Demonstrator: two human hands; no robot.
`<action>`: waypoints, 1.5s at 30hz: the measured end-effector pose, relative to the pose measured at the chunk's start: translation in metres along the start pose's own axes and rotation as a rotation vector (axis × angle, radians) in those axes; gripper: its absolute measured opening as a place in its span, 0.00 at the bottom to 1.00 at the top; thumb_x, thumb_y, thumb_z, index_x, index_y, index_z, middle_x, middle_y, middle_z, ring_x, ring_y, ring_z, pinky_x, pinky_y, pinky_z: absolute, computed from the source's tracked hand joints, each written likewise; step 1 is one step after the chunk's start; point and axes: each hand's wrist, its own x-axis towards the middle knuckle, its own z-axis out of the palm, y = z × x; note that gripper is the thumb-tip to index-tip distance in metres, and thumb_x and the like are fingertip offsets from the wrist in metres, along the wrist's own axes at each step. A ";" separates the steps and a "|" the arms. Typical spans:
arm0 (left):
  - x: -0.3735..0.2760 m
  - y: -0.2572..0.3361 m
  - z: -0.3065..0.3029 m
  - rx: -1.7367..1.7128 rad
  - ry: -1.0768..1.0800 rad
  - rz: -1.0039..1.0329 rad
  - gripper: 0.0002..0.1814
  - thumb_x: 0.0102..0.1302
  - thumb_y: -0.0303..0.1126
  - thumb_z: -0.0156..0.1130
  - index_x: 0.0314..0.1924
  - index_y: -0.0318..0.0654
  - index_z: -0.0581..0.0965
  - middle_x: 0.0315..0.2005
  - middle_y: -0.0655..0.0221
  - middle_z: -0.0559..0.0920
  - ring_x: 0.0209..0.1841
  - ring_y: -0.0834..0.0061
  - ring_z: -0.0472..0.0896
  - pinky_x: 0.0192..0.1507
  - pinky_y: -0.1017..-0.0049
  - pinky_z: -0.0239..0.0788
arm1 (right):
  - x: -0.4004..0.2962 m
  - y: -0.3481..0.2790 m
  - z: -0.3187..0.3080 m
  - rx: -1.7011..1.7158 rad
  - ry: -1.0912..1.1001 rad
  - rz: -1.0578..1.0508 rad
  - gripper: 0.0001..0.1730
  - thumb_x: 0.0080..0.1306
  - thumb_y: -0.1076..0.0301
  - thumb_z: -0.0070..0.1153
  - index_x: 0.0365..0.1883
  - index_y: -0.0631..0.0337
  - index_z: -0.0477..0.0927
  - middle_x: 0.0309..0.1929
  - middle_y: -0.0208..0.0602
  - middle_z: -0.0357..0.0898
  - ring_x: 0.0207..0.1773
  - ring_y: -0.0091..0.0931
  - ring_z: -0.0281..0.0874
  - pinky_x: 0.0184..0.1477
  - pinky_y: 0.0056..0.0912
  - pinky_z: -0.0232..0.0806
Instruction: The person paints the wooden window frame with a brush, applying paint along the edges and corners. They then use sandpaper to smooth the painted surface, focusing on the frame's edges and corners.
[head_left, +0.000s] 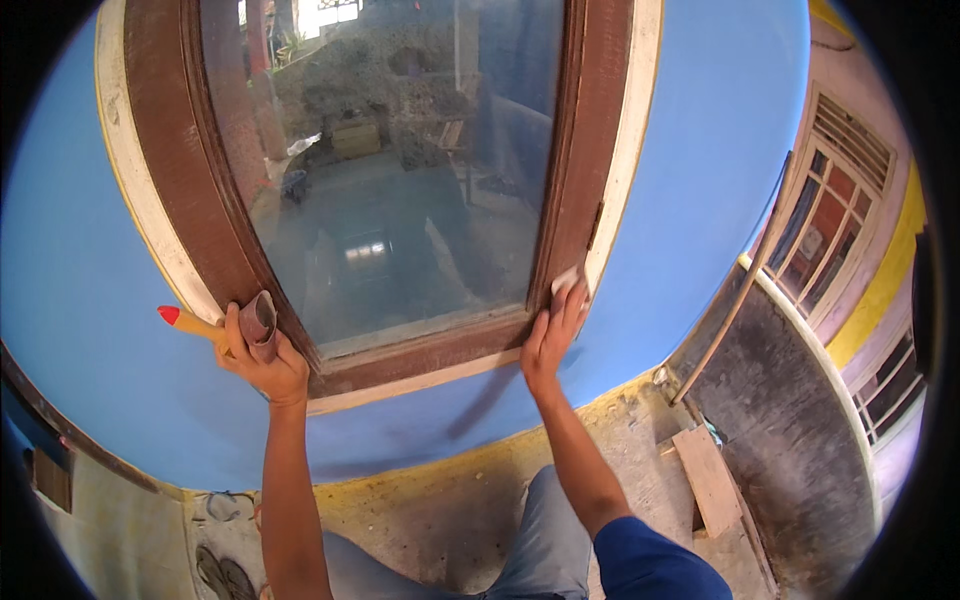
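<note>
My left hand (262, 367) grips a yellow tool handle (196, 324) with a red end, perhaps a paintbrush's; its working end is hidden. A curled piece of reddish-brown sandpaper (258, 324) is in the same hand, at the lower left corner of the brown wooden window frame (169, 165). Under the fingers of my right hand (551, 334) is a pale folded sheet (568, 279), which looks like the back of sandpaper. It lies against the frame's lower right side, below a hinge (596, 225). Between the hands is the glass pane (390, 225), dusty and full of reflections.
A blue wall (712, 150) surrounds the window's cream outer trim (626, 150). To the right, a wooden pole (735, 307) leans by a low dark wall (780, 405). A wooden board (707, 480) stands on the concrete floor (420, 517). Sandals (223, 574) lie at lower left.
</note>
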 end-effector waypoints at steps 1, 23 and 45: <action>0.002 0.000 0.002 -0.007 0.009 0.001 0.36 0.58 0.28 0.58 0.69 0.27 0.69 0.68 0.56 0.72 0.67 0.51 0.63 0.73 0.58 0.50 | -0.018 0.009 0.002 -0.004 -0.015 0.003 0.33 0.79 0.64 0.39 0.80 0.66 0.60 0.84 0.59 0.47 0.86 0.54 0.39 0.80 0.67 0.25; 0.006 0.003 -0.005 0.107 -0.013 0.087 0.31 0.65 0.29 0.55 0.69 0.36 0.68 0.70 0.57 0.73 0.69 0.45 0.62 0.72 0.51 0.49 | 0.005 -0.010 0.003 0.038 0.006 0.068 0.31 0.82 0.62 0.35 0.78 0.67 0.61 0.84 0.59 0.44 0.86 0.54 0.36 0.80 0.66 0.22; 0.005 0.007 -0.005 0.099 -0.091 0.103 0.32 0.71 0.25 0.55 0.72 0.24 0.61 0.69 0.51 0.67 0.68 0.52 0.63 0.72 0.59 0.55 | -0.075 0.051 -0.017 -0.164 -0.211 -0.032 0.31 0.78 0.65 0.40 0.77 0.65 0.65 0.82 0.61 0.52 0.85 0.53 0.43 0.79 0.70 0.22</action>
